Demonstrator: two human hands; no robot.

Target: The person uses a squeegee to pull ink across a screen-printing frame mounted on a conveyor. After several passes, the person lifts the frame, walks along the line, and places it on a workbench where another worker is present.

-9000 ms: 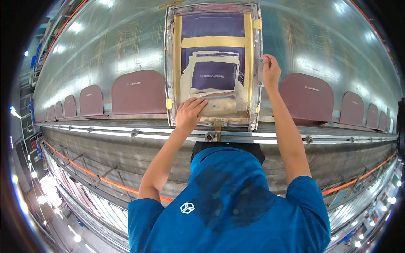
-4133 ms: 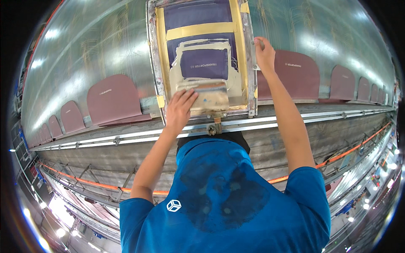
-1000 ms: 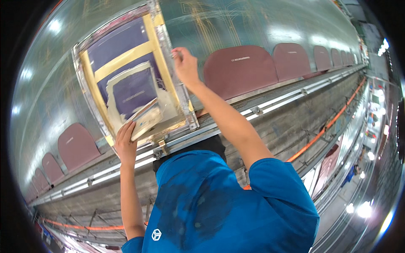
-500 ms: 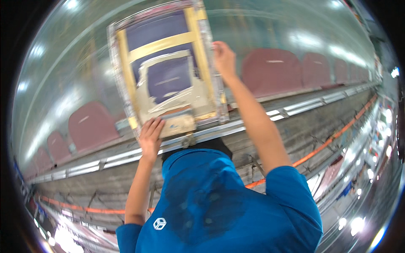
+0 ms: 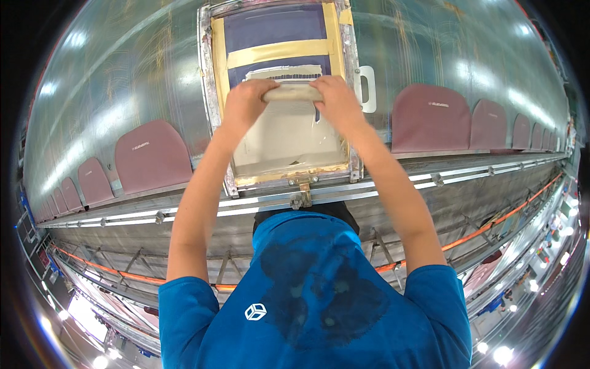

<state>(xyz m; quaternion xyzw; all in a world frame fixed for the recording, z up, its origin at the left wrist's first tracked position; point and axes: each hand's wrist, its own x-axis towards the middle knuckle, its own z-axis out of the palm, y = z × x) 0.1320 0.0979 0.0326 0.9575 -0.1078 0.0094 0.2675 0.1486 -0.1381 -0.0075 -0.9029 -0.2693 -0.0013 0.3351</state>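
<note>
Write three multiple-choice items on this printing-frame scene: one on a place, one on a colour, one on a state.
1. Where does the white handle sit on the screen frame?
A. On its right edge
B. On its near edge
C. On its left edge

2. What colour are the fabric pieces lying in a row along the long table?
A. Yellow
B. Maroon
C. Green

3. How is the squeegee held?
A. By the left hand alone
B. It lies untouched
C. By both hands, one at each end

Answers:
1 A, the handle juts from the frame's right side.
2 B, every piece in the row on both sides of the frame is dark red.
3 C, the left hand and the right hand each close their fingers around one end of the squeegee over the mesh.
</note>
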